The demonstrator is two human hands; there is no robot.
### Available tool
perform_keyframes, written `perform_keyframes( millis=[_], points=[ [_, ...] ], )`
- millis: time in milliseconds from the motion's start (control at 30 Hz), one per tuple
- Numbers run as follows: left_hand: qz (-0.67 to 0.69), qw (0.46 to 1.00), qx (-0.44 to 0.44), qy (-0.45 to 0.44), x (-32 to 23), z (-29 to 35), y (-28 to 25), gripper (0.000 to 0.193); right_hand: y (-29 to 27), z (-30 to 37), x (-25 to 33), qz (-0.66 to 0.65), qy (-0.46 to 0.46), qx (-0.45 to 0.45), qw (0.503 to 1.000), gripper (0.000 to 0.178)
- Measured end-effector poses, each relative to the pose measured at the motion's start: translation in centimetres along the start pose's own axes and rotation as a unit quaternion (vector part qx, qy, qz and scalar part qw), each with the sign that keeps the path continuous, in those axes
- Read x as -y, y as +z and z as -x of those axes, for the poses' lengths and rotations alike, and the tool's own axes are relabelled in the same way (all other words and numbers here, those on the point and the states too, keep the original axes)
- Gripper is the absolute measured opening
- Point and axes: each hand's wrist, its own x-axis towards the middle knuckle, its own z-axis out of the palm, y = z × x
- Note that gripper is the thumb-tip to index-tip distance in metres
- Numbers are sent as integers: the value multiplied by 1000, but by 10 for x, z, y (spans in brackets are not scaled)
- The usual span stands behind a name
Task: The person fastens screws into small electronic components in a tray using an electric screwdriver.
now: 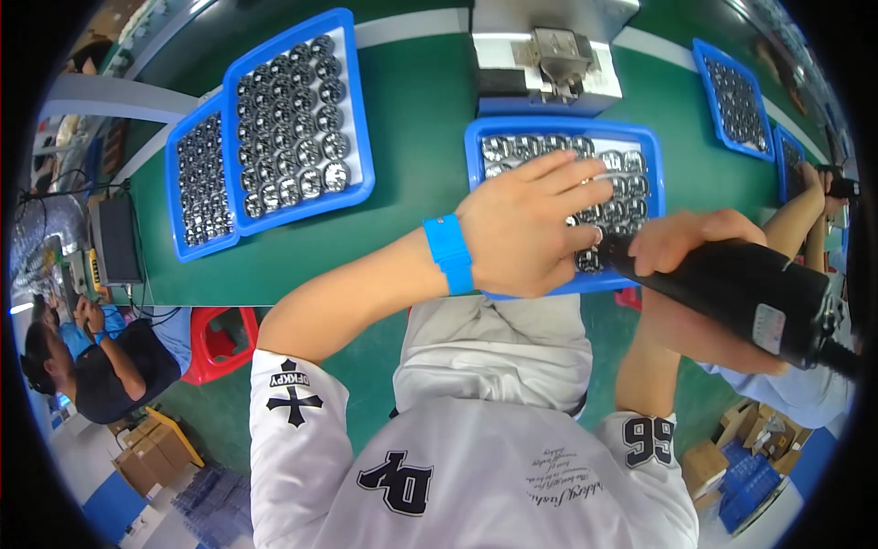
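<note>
My left hand [521,224], with a blue band at the wrist, lies palm down over the blue tray [655,174] in front of me. Its fingers are spread across rows of shiny round metal parts [629,212]; what is under the palm is hidden. From the right, my right hand [686,242] wraps round a black handheld electric screwdriver [759,288] with a cord at its rear end. The tool lies aslant, its narrow front end close to my left index finger and the parts at the tray's near right. Whether its tip touches a part I cannot tell.
Two blue trays of similar parts, a larger one [366,137] and another [174,206], stand left on the green table [412,91]. Behind my tray is a metal fixture [560,57]. More trays [732,101] lie far right. People work at both sides; a red stool [219,343] stands left.
</note>
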Motion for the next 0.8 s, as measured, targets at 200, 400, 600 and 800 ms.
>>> perform_keyframes(
  millis=[200, 400, 600, 800],
  points=[
    [3, 1000, 21, 11, -1, -3, 1, 28, 17, -60, 24, 11, -75, -83, 994, 105],
    [30, 1000, -9, 4, 3, 1, 1, 32, 71, -153, -1, 111, -104, -152, 977, 83],
    [111, 987, -87, 72, 13, 4, -3, 41, 105, -172, -1, 171, -61, -179, 967, 76],
    [109, 985, -94, 98, 15, 4, -5, 38, -5, -139, 3, -77, 28, 110, 991, 105]
  ],
)
